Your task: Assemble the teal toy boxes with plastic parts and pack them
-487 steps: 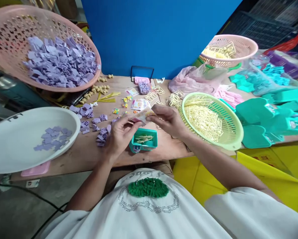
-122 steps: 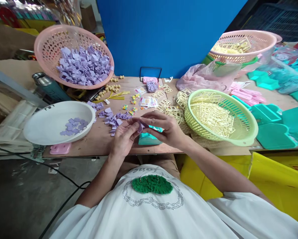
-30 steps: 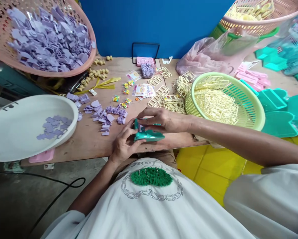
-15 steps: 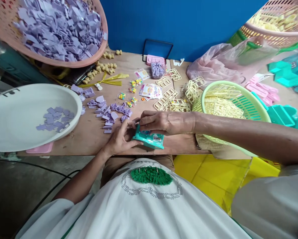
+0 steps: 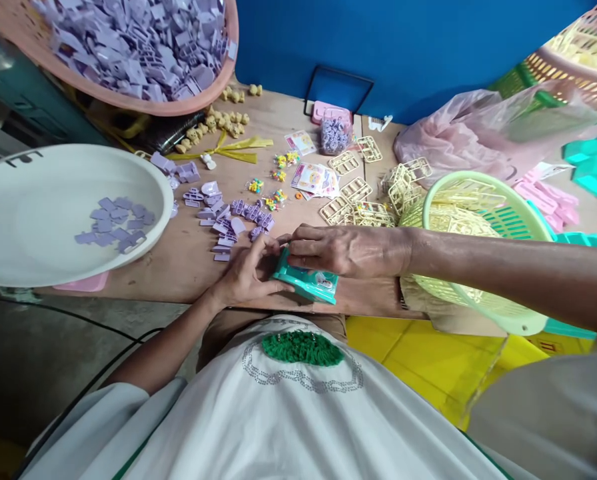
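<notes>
At the table's front edge, my left hand (image 5: 244, 275) grips the left side of a teal plastic box (image 5: 324, 287), its thumb along the near edge. My right hand (image 5: 348, 251) reaches in from the right and lies over the box, its fingers bent and pressed together on the top. Whatever small piece may be under those fingertips is hidden. A small printed sticker or picture shows on the box's near right part. Just beyond my left hand lies a group of purple plastic parts (image 5: 223, 223).
A white basin (image 5: 23, 220) with purple pieces stands at left, below a pink basket (image 5: 188, 105) heaped with purple parts. A light green basket (image 5: 533, 327) of cream frames sits under my right forearm. Printed cards (image 5: 314, 179) and colourful small pieces (image 5: 276, 200) lie mid-table.
The camera view has turned a little, so most table items sit further right in the picture. Both hands keep their hold on the teal box, with barely any shift of the fingers.
</notes>
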`<state>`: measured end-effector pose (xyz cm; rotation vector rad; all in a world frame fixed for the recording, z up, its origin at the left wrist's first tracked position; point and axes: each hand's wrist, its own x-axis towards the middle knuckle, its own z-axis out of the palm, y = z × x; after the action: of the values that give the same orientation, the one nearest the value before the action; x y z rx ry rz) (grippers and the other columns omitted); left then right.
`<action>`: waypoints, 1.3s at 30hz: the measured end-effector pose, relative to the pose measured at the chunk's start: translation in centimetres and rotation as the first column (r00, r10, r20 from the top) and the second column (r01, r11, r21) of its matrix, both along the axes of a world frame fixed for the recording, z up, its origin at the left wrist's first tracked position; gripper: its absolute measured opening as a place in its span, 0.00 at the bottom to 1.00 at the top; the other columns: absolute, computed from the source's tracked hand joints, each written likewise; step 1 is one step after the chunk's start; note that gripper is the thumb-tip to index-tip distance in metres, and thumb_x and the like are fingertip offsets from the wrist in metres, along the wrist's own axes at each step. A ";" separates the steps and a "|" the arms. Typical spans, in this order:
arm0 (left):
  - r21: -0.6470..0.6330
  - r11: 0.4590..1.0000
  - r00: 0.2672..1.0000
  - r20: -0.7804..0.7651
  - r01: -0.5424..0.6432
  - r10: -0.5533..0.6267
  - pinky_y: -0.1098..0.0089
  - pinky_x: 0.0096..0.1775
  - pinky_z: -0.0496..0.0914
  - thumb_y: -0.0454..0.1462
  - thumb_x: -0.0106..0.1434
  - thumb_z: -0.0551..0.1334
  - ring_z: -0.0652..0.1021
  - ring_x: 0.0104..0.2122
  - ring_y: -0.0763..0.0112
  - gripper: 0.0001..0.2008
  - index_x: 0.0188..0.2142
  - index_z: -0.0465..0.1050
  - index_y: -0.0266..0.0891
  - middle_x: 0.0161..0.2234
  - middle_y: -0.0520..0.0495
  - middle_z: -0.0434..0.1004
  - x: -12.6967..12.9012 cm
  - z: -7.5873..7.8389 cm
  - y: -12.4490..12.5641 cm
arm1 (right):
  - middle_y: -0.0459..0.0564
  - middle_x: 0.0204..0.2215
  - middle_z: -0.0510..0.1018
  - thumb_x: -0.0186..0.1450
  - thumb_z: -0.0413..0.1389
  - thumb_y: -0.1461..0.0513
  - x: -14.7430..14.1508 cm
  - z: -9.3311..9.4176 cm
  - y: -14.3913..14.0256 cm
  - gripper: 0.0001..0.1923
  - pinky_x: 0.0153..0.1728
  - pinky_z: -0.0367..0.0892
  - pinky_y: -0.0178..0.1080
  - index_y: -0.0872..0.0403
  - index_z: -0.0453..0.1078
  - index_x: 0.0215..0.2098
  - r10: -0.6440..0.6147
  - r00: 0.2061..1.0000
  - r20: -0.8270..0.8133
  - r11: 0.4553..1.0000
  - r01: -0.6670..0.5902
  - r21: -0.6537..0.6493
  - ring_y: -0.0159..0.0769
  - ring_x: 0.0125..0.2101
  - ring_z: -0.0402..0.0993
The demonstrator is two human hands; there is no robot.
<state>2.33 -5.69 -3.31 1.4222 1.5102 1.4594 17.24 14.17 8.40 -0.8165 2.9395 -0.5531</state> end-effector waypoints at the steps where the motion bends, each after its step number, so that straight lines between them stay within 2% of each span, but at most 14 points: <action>1: -0.002 1.000 1.000 0.000 0.003 -0.003 0.66 0.45 0.78 0.54 0.54 0.80 0.82 0.42 0.61 0.33 0.47 0.67 0.43 0.42 0.47 0.77 0.0 0.0 0.0 | 0.58 0.57 0.79 0.79 0.54 0.57 -0.3 0.1 0.3 0.18 0.67 0.70 0.49 0.54 0.73 0.63 0.046 0.999 -0.014 0.999 -0.046 0.008 0.45 0.62 0.72; 4: -0.004 1.000 1.000 0.018 0.004 -0.004 0.66 0.43 0.79 0.53 0.54 0.80 0.83 0.42 0.62 0.33 0.48 0.66 0.43 0.44 0.46 0.77 -0.1 -0.1 -0.1 | 0.63 0.59 0.78 0.81 0.47 0.63 -1.3 0.2 1.1 0.19 0.64 0.70 0.49 0.58 0.73 0.63 0.177 0.984 -0.021 0.984 -0.176 0.040 0.45 0.61 0.72; 6: 0.004 1.000 0.999 0.043 0.006 -0.006 0.67 0.41 0.80 0.52 0.54 0.80 0.83 0.41 0.63 0.33 0.49 0.66 0.44 0.44 0.46 0.77 -0.1 -0.2 -0.1 | 0.64 0.58 0.77 0.81 0.46 0.65 -1.8 0.1 1.6 0.19 0.59 0.73 0.47 0.59 0.73 0.63 0.170 0.985 0.011 0.985 -0.170 0.008 0.44 0.57 0.73; 9: 0.011 0.999 0.997 0.066 0.037 -0.038 0.69 0.39 0.80 0.52 0.56 0.79 0.84 0.39 0.65 0.32 0.48 0.65 0.44 0.43 0.47 0.77 0.1 -0.1 -0.1 | 0.63 0.53 0.79 0.80 0.51 0.61 -1.8 -0.2 2.1 0.18 0.54 0.73 0.43 0.59 0.74 0.63 0.123 0.992 0.038 0.986 -0.118 -0.114 0.42 0.53 0.73; 12: 0.046 0.998 0.998 0.044 0.034 -0.036 0.65 0.46 0.82 0.51 0.56 0.80 0.85 0.45 0.60 0.32 0.48 0.66 0.44 0.47 0.43 0.79 0.2 0.1 0.1 | 0.64 0.50 0.80 0.81 0.50 0.60 -1.4 -0.4 2.4 0.19 0.52 0.73 0.42 0.61 0.74 0.62 0.115 0.993 0.020 0.977 -0.109 -0.184 0.42 0.53 0.75; 15: 0.082 0.996 1.000 0.019 0.021 -0.023 0.61 0.53 0.81 0.50 0.55 0.80 0.84 0.52 0.56 0.32 0.50 0.67 0.44 0.50 0.41 0.79 0.2 0.1 0.2 | 0.64 0.50 0.80 0.81 0.48 0.61 -1.4 0.0 2.3 0.18 0.52 0.73 0.44 0.60 0.76 0.59 0.129 0.990 0.052 0.981 -0.120 -0.156 0.43 0.53 0.75; 19: 0.053 0.998 0.999 -0.033 0.026 -0.024 0.60 0.53 0.82 0.48 0.55 0.81 0.85 0.51 0.55 0.36 0.55 0.66 0.44 0.50 0.42 0.81 0.1 0.0 0.1 | 0.64 0.54 0.80 0.81 0.48 0.62 -2.3 1.0 2.0 0.17 0.53 0.71 0.45 0.59 0.78 0.54 0.182 0.978 0.107 0.980 -0.171 -0.104 0.43 0.52 0.74; 24: 0.057 0.998 0.995 -0.092 0.031 -0.025 0.59 0.52 0.82 0.47 0.55 0.81 0.86 0.50 0.53 0.37 0.56 0.65 0.44 0.50 0.41 0.82 0.0 0.2 0.1 | 0.62 0.56 0.80 0.81 0.46 0.63 -3.2 1.4 1.9 0.18 0.53 0.71 0.46 0.57 0.78 0.54 0.247 0.959 0.141 0.967 -0.235 -0.098 0.42 0.54 0.74; 28: 0.066 0.996 0.997 -0.053 0.055 -0.051 0.60 0.54 0.82 0.47 0.58 0.79 0.85 0.53 0.53 0.35 0.57 0.64 0.44 0.52 0.41 0.82 0.1 0.5 0.2 | 0.62 0.55 0.81 0.81 0.47 0.64 -3.3 1.7 1.8 0.17 0.51 0.73 0.44 0.57 0.78 0.54 0.234 0.955 0.183 0.966 -0.207 -0.154 0.42 0.52 0.74; 33: 0.021 0.998 0.998 -0.021 0.055 -0.054 0.59 0.55 0.81 0.47 0.56 0.80 0.85 0.53 0.53 0.34 0.55 0.66 0.44 0.51 0.42 0.82 0.1 0.6 0.2 | 0.63 0.55 0.79 0.80 0.46 0.64 -3.4 2.0 1.8 0.18 0.57 0.72 0.48 0.56 0.80 0.52 0.238 0.937 0.254 0.965 -0.200 -0.167 0.45 0.58 0.72; 36: 0.027 0.998 0.999 -0.005 0.054 -0.054 0.61 0.52 0.81 0.48 0.55 0.81 0.85 0.51 0.54 0.34 0.53 0.66 0.44 0.50 0.43 0.81 0.1 0.7 0.2 | 0.64 0.53 0.79 0.81 0.50 0.61 -3.0 0.8 2.6 0.17 0.57 0.72 0.46 0.57 0.78 0.57 0.217 0.940 0.264 0.949 -0.140 -0.283 0.44 0.57 0.73; 39: 0.050 0.997 0.998 -0.017 0.054 -0.053 0.63 0.52 0.80 0.48 0.56 0.80 0.84 0.53 0.54 0.32 0.51 0.66 0.45 0.50 0.43 0.80 0.1 0.8 0.2 | 0.63 0.51 0.79 0.80 0.53 0.59 -2.1 -0.6 3.3 0.17 0.56 0.72 0.43 0.58 0.76 0.60 0.141 0.964 0.224 0.910 -0.037 -0.414 0.41 0.55 0.75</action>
<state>2.46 -5.53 -2.52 1.4960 1.4430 1.4662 15.19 17.52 7.83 -0.8328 2.5748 -1.1927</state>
